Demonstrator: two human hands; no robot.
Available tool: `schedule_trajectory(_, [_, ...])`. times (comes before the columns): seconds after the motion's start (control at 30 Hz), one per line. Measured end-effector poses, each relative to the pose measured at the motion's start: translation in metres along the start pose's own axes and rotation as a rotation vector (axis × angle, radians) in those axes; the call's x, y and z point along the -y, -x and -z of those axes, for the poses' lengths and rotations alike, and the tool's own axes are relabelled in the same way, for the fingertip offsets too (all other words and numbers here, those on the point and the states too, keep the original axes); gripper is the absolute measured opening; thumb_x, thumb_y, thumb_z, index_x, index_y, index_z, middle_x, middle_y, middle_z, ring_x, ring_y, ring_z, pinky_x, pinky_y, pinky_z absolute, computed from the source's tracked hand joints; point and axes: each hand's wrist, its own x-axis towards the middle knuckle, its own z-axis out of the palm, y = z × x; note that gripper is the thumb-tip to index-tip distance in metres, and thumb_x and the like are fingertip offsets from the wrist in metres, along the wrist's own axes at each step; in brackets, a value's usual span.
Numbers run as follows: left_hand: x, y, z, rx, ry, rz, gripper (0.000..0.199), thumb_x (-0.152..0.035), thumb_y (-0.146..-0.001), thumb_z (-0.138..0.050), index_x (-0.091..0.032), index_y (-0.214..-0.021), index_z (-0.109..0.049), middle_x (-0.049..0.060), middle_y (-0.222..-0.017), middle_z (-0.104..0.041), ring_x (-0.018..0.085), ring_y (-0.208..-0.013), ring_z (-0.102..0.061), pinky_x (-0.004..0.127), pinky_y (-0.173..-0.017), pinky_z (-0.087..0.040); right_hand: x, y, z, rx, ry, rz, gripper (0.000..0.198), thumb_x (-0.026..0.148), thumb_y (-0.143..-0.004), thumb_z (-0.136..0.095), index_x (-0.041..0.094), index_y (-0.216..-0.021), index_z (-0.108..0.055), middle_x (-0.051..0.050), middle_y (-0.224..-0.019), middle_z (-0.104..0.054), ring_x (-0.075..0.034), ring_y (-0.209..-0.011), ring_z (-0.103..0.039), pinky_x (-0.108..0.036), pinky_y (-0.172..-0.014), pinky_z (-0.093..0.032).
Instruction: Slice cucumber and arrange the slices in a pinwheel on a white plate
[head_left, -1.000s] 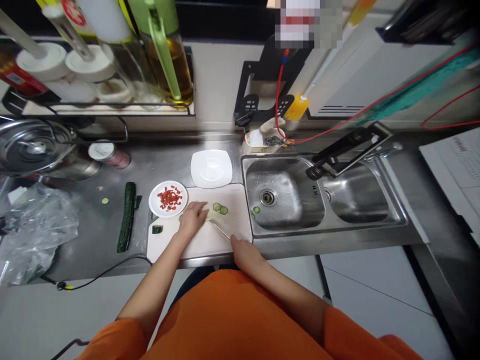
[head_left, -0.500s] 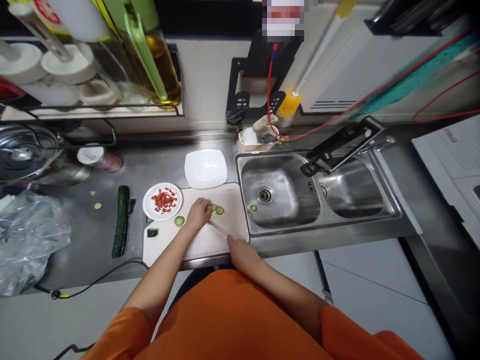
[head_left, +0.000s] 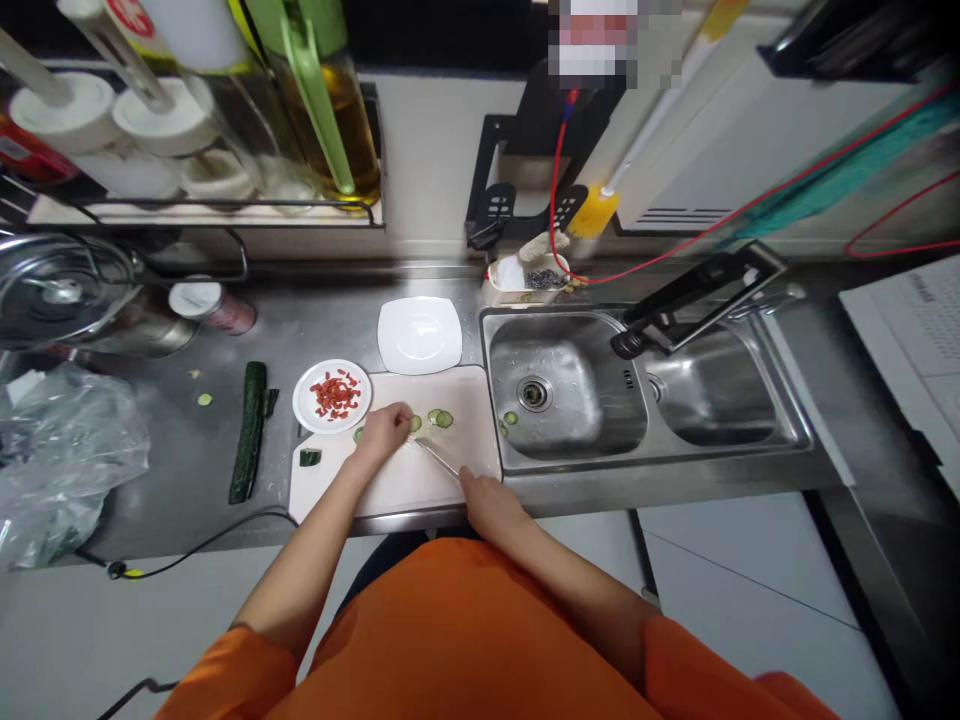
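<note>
Green cucumber slice [head_left: 416,425] lies just right of left grip [head_left: 386,430], hold unclear; right grip [head_left: 493,502] clasps knife [head_left: 439,459].

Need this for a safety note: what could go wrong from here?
The left hand is close to the knife that the right hand holds, so a slip might cause a cut. The cutting board borders the sink, where green slices lie, so the cucumber slices on the board might end up there too.

Round cucumber slices [head_left: 444,419] near slanted knife [head_left: 439,458]
</note>
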Motion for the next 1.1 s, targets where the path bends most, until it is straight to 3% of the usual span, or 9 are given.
schedule_trajectory(0.13, [0.008, 0.006, 0.009, 0.018, -0.067, -0.026, 0.011, -0.017, -0.075, -0.049, -0.019, -0.071, -0.059, -0.002, -0.063, -0.059, 0.012, -0.060, -0.050, 0.022, -0.060, -0.034, -0.001, 0.001, 0.002, 0.012, 0.003, -0.005, 0.039, 0.000, -0.081, -0.036, 0.012, -0.117, -0.043, -0.015, -0.091, -0.064, -0.025, -0.095, -0.062, -0.029, -0.071, -0.045])
schedule_trajectory(0.23, [0.014, 0.009, 0.005, -0.050, -0.106, -0.087, 0.012, -0.017, -0.077, -0.048, -0.018, -0.073, -0.059, 0.002, -0.069, -0.061, 0.014, -0.067, -0.053, 0.024, -0.063, -0.036, -0.001, 0.002, 0.002, 0.016, -0.001, -0.013, 0.038, 0.001, -0.081, -0.037, 0.014, -0.116, -0.043, -0.014, -0.091, -0.064, -0.024, -0.094, -0.062, -0.028, -0.070, -0.044])
schedule_trajectory(0.37, [0.026, 0.020, -0.008, -0.174, -0.108, -0.160, 0.016, -0.022, -0.081, -0.047, -0.017, -0.085, -0.062, 0.007, -0.083, -0.064, 0.019, -0.083, -0.056, 0.028, -0.076, -0.041, 0.003, 0.000, 0.003, -0.013, 0.007, -0.004, 0.039, 0.001, -0.079, -0.039, 0.013, -0.115, -0.044, -0.014, -0.091, -0.065, -0.025, -0.094, -0.062, -0.029, -0.071, -0.044])
schedule_trajectory(0.57, [0.037, 0.032, -0.028, -0.245, -0.083, -0.149, 0.026, -0.025, -0.083, -0.049, -0.016, -0.104, -0.062, 0.009, -0.094, -0.064, 0.020, -0.088, -0.057, 0.031, -0.084, -0.042, 0.022, -0.011, 0.004, -0.054, 0.008, 0.017, 0.041, 0.002, -0.081, -0.038, 0.012, -0.120, -0.041, -0.016, -0.093, -0.066, -0.024, -0.096, -0.062, -0.029, -0.074, -0.045])
schedule_trajectory(1.1, [0.038, 0.028, -0.032, -0.280, -0.086, -0.184, 0.025, -0.024, -0.083, -0.049, -0.015, -0.102, -0.063, 0.009, -0.087, -0.063, 0.020, -0.084, -0.058, 0.032, -0.082, -0.044, 0.034, -0.022, 0.001, -0.100, 0.006, -0.002, 0.034, 0.002, -0.083, -0.034, 0.012, -0.115, -0.042, -0.016, -0.090, -0.066, -0.025, -0.094, -0.064, -0.032, -0.071, -0.049])
